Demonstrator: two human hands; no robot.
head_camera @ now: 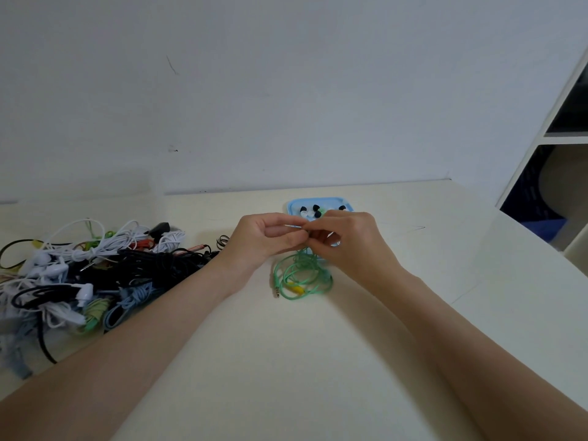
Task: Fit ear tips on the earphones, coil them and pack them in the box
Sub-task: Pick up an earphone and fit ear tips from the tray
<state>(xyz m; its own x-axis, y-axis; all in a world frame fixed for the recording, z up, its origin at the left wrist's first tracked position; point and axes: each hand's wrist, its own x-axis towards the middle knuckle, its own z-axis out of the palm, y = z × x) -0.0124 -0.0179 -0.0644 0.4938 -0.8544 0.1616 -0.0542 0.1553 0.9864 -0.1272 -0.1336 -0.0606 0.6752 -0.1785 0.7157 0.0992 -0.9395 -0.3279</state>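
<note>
Head view, centre of frame: left hand [270, 233] and right hand [346, 240] meet fingertip to fingertip above table [286, 361], fingers curled, pinching something tiny between them. Likely an earbud and a tip, but pinch point hidden by fingers; cannot tell which hand has which. Green cable [302, 278] hangs from the pinch and pools in loose loops just below the hands, jack plug [277, 293] at lower left of the loops, a yellow bit among them.

Blue tray [294, 205] just behind the hands, partly covered by right hand. Visible in it: four dark tips [316, 209], a couple of clear or white ones; rest hidden, full count not possible.

Left of frame: tangled heap [95, 272] of earphones, white, black, blue, green, orange. Too knotted to count. One green set in work. Box not identifiable, unless tray is it.

Handling, as judgement: cable light, limp, springy, will uncoil unless held. Tips soft, tiny, easy to drop or flick away; best held by the skirt and rolled on. Best to grip bud by its hard shell, not the cable joint. Shelf [560, 138] at right edge.
</note>
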